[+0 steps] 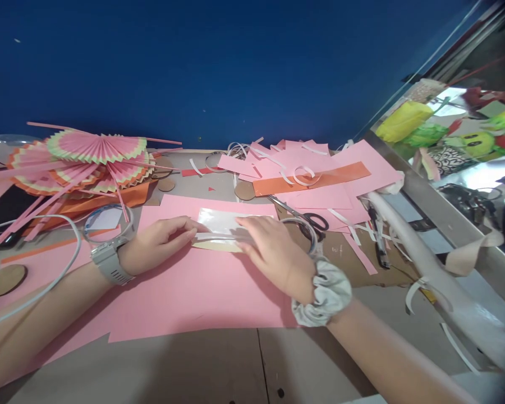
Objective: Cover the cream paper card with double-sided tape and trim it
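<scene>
A pale folded strip (pixel 219 237) lies across the middle of a large pink paper sheet (pixel 202 286), with a thin cream edge showing along its lower side. Its left end is pinched between the thumb and fingers of my left hand (pixel 162 241). On the right end, my right hand (pixel 273 249) has its thumb below and its bent fingers on top. Just behind the strip is a shiny white rectangular piece (pixel 219 217), partly covered by my right fingers. Whether the strip and the shiny piece are joined, I cannot tell.
Pink and green pleated paper fans (pixel 99 151) with sticks stand at the back left. Scissors (pixel 303 216), an orange strip (pixel 311 178) and pink paper scraps (pixel 353 163) lie to the right, near a cutter knife (pixel 379 238). A white cable (pixel 73 241) crosses my left forearm.
</scene>
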Available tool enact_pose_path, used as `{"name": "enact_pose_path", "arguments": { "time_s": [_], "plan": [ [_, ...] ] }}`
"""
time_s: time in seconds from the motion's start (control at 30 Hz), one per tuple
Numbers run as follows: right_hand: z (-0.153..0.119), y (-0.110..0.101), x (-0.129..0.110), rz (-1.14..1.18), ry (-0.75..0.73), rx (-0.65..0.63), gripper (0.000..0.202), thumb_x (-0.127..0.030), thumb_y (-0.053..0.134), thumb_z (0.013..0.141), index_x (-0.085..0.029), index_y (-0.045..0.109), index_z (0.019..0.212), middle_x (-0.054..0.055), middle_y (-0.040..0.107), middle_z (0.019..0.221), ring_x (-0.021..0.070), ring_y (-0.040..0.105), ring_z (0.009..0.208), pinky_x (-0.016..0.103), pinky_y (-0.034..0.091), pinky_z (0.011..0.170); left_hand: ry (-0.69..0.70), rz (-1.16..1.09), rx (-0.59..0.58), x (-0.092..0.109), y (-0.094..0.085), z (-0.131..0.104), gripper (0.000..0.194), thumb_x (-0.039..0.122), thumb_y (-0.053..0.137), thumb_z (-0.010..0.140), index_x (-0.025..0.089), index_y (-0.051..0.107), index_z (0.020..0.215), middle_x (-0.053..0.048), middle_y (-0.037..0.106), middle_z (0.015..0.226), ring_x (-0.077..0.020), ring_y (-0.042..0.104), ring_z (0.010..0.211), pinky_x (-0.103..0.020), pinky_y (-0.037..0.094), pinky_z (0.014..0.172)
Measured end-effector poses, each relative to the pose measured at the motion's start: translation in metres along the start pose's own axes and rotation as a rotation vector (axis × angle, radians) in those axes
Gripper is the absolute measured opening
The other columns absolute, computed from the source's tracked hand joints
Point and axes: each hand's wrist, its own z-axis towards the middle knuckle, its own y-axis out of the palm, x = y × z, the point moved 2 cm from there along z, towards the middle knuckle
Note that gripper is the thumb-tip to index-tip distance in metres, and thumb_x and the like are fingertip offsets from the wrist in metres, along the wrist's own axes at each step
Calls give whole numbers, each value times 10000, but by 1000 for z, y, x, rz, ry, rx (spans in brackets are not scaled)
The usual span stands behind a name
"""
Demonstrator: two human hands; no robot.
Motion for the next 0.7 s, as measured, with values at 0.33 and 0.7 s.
{"name": "enact_pose_path", "arguments": {
  "time_s": [0.33, 0.7],
  "plan": [
    [35, 35, -25, 160, 83, -35, 95, -248, 471, 925, -206, 518, 854, -7, 645, 815, 177, 559, 798, 359, 340, 809, -31, -22, 6, -5, -1, 2, 276, 403, 408, 913, 197, 560, 809, -46, 672, 990, -218, 592, 976, -343, 440, 882],
    [20, 17, -21, 333, 124, -121, 126, -208, 458, 912, -209, 487, 789, -32, 593, 752, 129, 522, 714, 256, 373, 670, 109, 193, 12, -8, -1, -10, 514, 441, 297, 960, 215, 276, 1422, -98, 480, 1389, -223, 409, 1294, -421, 276, 1080]
  ]
}}
